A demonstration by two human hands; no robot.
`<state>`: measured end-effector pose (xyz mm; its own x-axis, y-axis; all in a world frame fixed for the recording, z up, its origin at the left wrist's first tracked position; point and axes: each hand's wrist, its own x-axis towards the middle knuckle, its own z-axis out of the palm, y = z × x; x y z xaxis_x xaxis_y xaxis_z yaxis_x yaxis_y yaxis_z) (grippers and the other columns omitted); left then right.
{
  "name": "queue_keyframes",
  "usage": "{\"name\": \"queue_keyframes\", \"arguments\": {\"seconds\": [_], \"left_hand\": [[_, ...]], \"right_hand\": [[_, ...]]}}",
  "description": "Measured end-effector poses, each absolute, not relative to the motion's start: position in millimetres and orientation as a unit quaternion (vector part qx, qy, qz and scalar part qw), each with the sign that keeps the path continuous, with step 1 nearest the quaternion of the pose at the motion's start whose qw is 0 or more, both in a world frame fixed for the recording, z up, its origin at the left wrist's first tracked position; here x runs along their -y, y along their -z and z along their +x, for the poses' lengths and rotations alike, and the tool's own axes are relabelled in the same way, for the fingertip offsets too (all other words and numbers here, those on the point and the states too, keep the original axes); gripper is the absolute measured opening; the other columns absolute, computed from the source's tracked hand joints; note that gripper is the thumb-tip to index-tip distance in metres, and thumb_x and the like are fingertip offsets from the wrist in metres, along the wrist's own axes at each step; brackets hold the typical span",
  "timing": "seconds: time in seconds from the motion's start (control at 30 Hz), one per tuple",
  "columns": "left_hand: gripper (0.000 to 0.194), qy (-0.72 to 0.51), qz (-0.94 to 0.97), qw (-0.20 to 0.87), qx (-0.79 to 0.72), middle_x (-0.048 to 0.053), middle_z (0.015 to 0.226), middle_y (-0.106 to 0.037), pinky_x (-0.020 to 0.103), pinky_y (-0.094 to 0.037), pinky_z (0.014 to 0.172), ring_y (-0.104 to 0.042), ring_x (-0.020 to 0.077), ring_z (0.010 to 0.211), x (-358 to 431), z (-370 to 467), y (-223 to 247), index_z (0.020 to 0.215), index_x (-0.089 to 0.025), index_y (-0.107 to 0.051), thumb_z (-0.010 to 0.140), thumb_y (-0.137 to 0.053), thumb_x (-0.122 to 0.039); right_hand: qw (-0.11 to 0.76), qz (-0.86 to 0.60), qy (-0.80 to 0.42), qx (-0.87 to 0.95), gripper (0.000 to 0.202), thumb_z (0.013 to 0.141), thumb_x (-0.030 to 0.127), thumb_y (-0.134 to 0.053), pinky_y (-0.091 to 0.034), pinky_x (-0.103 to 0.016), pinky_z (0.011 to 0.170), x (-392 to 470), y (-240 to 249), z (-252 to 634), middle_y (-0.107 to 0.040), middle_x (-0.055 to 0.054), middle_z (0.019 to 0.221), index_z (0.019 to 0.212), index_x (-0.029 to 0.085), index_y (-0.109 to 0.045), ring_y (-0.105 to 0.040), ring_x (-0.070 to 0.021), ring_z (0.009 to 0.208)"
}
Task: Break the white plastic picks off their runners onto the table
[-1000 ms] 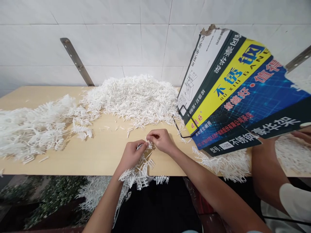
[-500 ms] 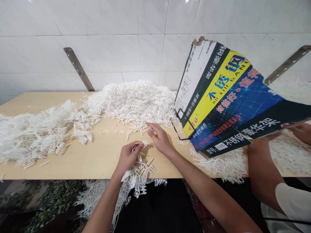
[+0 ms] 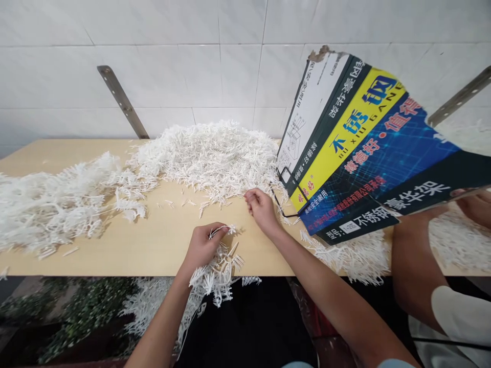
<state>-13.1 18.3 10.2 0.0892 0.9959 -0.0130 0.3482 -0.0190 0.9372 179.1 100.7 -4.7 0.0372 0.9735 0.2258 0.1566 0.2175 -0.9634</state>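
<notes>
My left hand (image 3: 205,245) is closed, thumb against fingers, on a white branched plastic strand (image 3: 231,230) whose tip pokes out to the right. More of the white strands (image 3: 222,271) hang below that hand, over the table's front edge. To the right, my right hand (image 3: 261,208) is raised slightly with its fingers curled together; whatever is in them, if anything, is hidden. Just beyond it lies a large heap of small white plastic pieces (image 3: 215,158), with several loose bits (image 3: 187,202) scattered in front.
Another white tangle (image 3: 57,204) covers the table's left side. A printed cardboard sheet (image 3: 360,148) stands on the right, held by a black wire stand (image 3: 286,204). Behind it, another person's arm (image 3: 418,266) reaches among white pieces (image 3: 456,240). Metal brackets (image 3: 123,102) are on the tiled wall.
My right hand has moved right, away from my left hand, and its fingers have curled in. My left hand keeps its hold on the strand. The view has tilted slightly.
</notes>
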Motion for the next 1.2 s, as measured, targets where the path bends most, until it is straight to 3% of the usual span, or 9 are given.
{"name": "queue_keyframes", "arguments": {"seconds": [0.1,0.17,0.33,0.53,0.63,0.73,0.8,0.97,1.2], "left_hand": [[0.037,-0.4,0.577,0.416,-0.578,0.0,0.072,-0.068,0.026,-0.039,0.062,-0.055,0.0162,0.066,-20,-12,-10,0.082,-0.016,-0.076,0.089,-0.063,-0.049],[0.038,-0.41,0.573,0.409,-0.58,-0.001,0.067,-0.065,0.025,-0.037,0.06,-0.051,0.0146,0.062,-22,-11,-9,0.084,-0.015,-0.076,0.09,-0.064,-0.05],[0.038,-0.407,0.589,0.419,-0.559,-0.001,0.068,-0.064,0.025,-0.037,0.062,-0.051,0.0147,0.066,-24,-9,-10,0.083,-0.015,-0.077,0.091,-0.062,-0.049],[0.032,-0.388,0.594,0.427,-0.561,0.0,0.069,-0.065,0.025,-0.04,0.06,-0.055,0.0155,0.066,-20,-12,-7,0.08,-0.017,-0.077,0.089,-0.065,-0.046],[0.034,-0.414,0.555,0.438,-0.573,-0.002,0.065,-0.062,0.024,-0.037,0.051,-0.048,0.012,0.053,-20,-14,-4,0.084,-0.018,-0.075,0.088,-0.067,-0.05],[0.035,-0.453,0.503,0.471,-0.566,-0.004,0.063,-0.06,0.023,-0.034,0.044,-0.043,0.01,0.043,-23,-14,-1,0.096,-0.02,-0.071,0.088,-0.067,-0.054],[0.035,-0.472,0.489,0.496,-0.541,-0.004,0.063,-0.063,0.023,-0.036,0.045,-0.047,0.011,0.045,-26,-14,0,0.1,-0.021,-0.066,0.088,-0.068,-0.054],[0.034,-0.466,0.532,0.494,-0.505,0.0,0.07,-0.071,0.024,-0.046,0.06,-0.06,0.015,0.061,-27,-15,-1,0.096,-0.02,-0.064,0.092,-0.064,-0.054],[0.041,-0.384,0.627,0.426,-0.527,-0.002,0.059,-0.061,0.025,-0.038,0.059,-0.053,0.0126,0.056,-26,-10,-6,0.067,-0.018,-0.063,0.097,-0.057,-0.047]], "right_hand": [[0.483,-0.396,-0.345,0.7,0.034,0.098,0.042,-0.061,-0.05,-0.035,0.092,-92,-8,177,-0.068,-0.01,0.127,0.126,0.024,-0.069,-0.061,-0.0231,0.116],[0.429,-0.335,-0.348,0.763,0.032,0.099,0.041,-0.062,-0.047,-0.035,0.097,-84,-14,173,-0.068,-0.008,0.131,0.125,0.027,-0.071,-0.059,-0.0237,0.123],[0.374,-0.39,-0.389,0.746,0.022,0.093,0.033,-0.067,-0.045,-0.027,0.066,-79,-3,168,-0.074,-0.003,0.074,0.081,0.02,-0.078,-0.064,-0.0165,0.068],[0.542,-0.464,-0.447,0.539,0.042,0.097,0.056,-0.055,-0.041,-0.025,0.05,-99,9,176,-0.061,0.001,0.058,0.077,0.02,-0.065,-0.051,-0.0127,0.048],[0.525,-0.436,-0.377,0.626,0.039,0.101,0.055,-0.052,-0.054,-0.032,0.074,-98,3,176,-0.074,-0.006,0.085,0.095,0.021,-0.071,-0.067,-0.0189,0.078],[0.476,-0.388,-0.27,0.742,0.039,0.107,0.048,-0.044,-0.046,-0.044,0.107,-88,-6,173,-0.071,-0.01,0.127,0.124,0.024,-0.07,-0.06,-0.025,0.122],[0.445,-0.356,-0.258,0.78,0.042,0.109,0.047,-0.039,-0.043,-0.046,0.11,-82,-10,172,-0.069,-0.01,0.131,0.129,0.025,-0.069,-0.058,-0.0254,0.126],[0.375,-0.316,-0.317,0.812,0.029,0.102,0.043,-0.059,-0.052,-0.033,0.086,-79,-8,171,-0.076,-0.007,0.106,0.111,0.023,-0.076,-0.068,-0.0217,0.098],[0.468,-0.406,-0.308,0.722,0.023,0.091,0.018,-0.063,-0.044,-0.025,0.061,-79,0,168,-0.07,-0.001,0.065,0.071,0.018,-0.073,-0.061,-0.0141,0.06]]}}
